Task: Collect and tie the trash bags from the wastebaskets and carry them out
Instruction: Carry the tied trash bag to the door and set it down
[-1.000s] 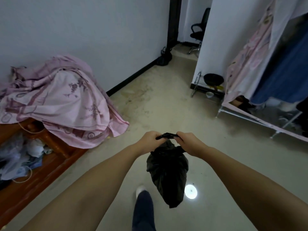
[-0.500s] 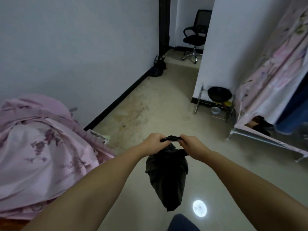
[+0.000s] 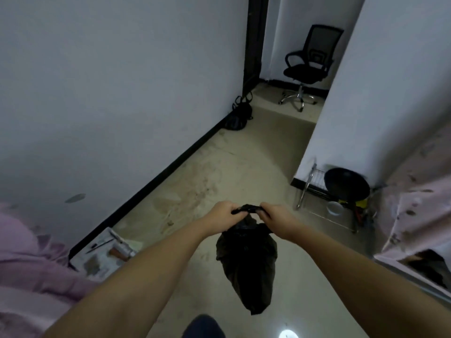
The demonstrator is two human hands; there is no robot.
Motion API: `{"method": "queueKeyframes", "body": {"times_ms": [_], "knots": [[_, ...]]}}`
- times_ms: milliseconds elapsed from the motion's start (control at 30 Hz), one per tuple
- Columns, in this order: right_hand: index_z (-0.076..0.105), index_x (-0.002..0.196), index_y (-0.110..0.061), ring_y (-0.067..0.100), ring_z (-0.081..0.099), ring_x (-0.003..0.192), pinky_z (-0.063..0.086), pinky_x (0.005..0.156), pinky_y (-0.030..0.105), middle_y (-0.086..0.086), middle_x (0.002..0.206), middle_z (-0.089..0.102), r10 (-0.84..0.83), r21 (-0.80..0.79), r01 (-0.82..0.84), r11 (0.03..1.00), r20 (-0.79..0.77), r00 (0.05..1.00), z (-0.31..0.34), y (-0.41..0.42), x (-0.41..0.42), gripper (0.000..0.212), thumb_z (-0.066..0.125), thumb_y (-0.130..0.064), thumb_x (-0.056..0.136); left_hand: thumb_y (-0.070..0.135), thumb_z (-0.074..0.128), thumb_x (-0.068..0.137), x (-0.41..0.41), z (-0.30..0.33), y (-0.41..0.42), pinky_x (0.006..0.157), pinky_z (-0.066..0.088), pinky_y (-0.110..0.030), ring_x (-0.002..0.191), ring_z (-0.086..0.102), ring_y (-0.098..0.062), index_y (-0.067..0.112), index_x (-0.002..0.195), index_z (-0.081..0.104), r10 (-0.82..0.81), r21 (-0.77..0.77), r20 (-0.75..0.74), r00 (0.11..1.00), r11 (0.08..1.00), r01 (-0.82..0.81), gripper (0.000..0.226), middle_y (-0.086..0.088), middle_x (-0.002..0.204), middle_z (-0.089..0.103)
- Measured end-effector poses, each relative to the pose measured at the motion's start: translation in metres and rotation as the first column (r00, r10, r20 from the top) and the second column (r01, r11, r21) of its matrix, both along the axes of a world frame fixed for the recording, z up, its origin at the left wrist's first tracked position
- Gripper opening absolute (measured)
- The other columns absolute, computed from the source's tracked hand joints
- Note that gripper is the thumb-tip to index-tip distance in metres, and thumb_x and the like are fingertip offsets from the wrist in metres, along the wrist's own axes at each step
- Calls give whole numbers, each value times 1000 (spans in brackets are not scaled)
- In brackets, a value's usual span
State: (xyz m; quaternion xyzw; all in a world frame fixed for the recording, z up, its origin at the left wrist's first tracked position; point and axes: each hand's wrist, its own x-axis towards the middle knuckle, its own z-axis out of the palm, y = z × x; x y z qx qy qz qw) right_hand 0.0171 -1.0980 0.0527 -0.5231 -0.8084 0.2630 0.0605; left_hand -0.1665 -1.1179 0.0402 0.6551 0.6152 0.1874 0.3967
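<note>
A small black trash bag (image 3: 247, 262) hangs in front of me above the floor. My left hand (image 3: 225, 212) grips one twisted end of its top and my right hand (image 3: 274, 217) grips the other, with a short black strip stretched between them. Another dark bag (image 3: 238, 115) sits on the floor against the left wall near the doorway.
Pink bedding (image 3: 29, 259) lies at the lower left, with a tray of small items (image 3: 102, 252) beside it. A metal rack holding a black pan (image 3: 346, 185) stands at the wall corner on the right. An office chair (image 3: 308, 67) stands beyond the doorway. A floral curtain (image 3: 419, 196) hangs at the right.
I have walked forward toward the doorway; the bedding slid left and out of view, the rack and chair came closer. Both hands keep the same hold on the bag's top.
</note>
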Motion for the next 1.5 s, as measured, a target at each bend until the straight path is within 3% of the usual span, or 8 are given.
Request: {"method": "queueKeyframes", "body": {"times_ms": [367, 667, 767, 933, 1133, 1267, 1433, 1500], "knots": [[45, 83, -12, 25, 47, 67, 32, 60, 33, 1, 66, 46, -2, 18, 2, 1000, 10, 1000, 3, 294, -60, 20, 38, -23, 99, 31, 54, 93, -59, 3, 295, 47, 33, -26, 44, 42, -12, 13, 67, 48, -35, 16, 23, 999, 999, 35, 31, 1, 53, 43], [46, 82, -13, 24, 49, 70, 34, 63, 33, 9, 77, 53, -87, 3, 88, 996, -51, 995, 22, 499, -106, 19, 40, -20, 98, 28, 53, 93, -107, 24, 520, 38, 32, -13, 32, 42, 4, 19, 59, 47, -108, 28, -18, 994, 994, 109, 36, 5, 51, 46], [48, 84, -10, 24, 48, 69, 33, 62, 33, 8, 76, 52, -93, -11, 92, 996, -60, 994, 17, 570, -114, 20, 39, -20, 98, 31, 53, 93, -115, 19, 591, 42, 34, -18, 37, 43, 1, 13, 69, 53, -115, 12, 3, 993, 993, 115, 30, 4, 55, 46], [47, 84, -9, 17, 42, 58, 31, 58, 31, -6, 62, 42, -45, 14, 46, 999, -76, 996, 5, 704, -124, 20, 38, -19, 99, 30, 54, 93, -126, 10, 721, 46, 34, -22, 38, 41, 1, 16, 62, 47, -80, 5, 24, 997, 997, 79, 34, 5, 54, 45], [52, 88, 0, 21, 46, 68, 26, 59, 31, 8, 75, 50, 9, 11, -8, 1000, -62, 998, -1, 862, -131, 25, 38, -18, 99, 29, 54, 93, -131, 11, 862, 47, 33, -22, 37, 40, 1, 18, 59, 47, 10, -6, 30, 1000, 1000, -10, 37, 4, 54, 46], [53, 90, 2, 20, 47, 71, 27, 61, 29, 14, 79, 53, 19, -18, -20, 1000, -40, 999, -12, 945, -137, 26, 39, -19, 99, 27, 53, 94, -134, 8, 936, 40, 33, -11, 34, 44, 4, 21, 57, 45, 41, -24, 18, 999, 999, -41, 39, 6, 53, 45], [44, 83, -16, 17, 46, 73, 23, 59, 24, 15, 85, 58, 33, -31, -34, 999, -46, 998, -22, 1043, -153, 15, 40, -17, 98, 25, 53, 95, -152, -7, 1034, 47, 44, -10, 47, 54, 6, 9, 88, 67, 34, -66, 79, 996, 997, -29, 22, 12, 59, 51], [41, 77, -23, 13, 42, 66, 24, 56, 24, 1, 75, 53, 31, -40, -33, 999, -49, 998, -27, 1085, -165, 22, 40, -17, 99, 25, 53, 94, -166, -17, 1081, 58, 54, -19, 57, 58, 2, 9, 85, 67, 33, -92, 94, 995, 995, -24, 24, 6, 64, 57]]}}
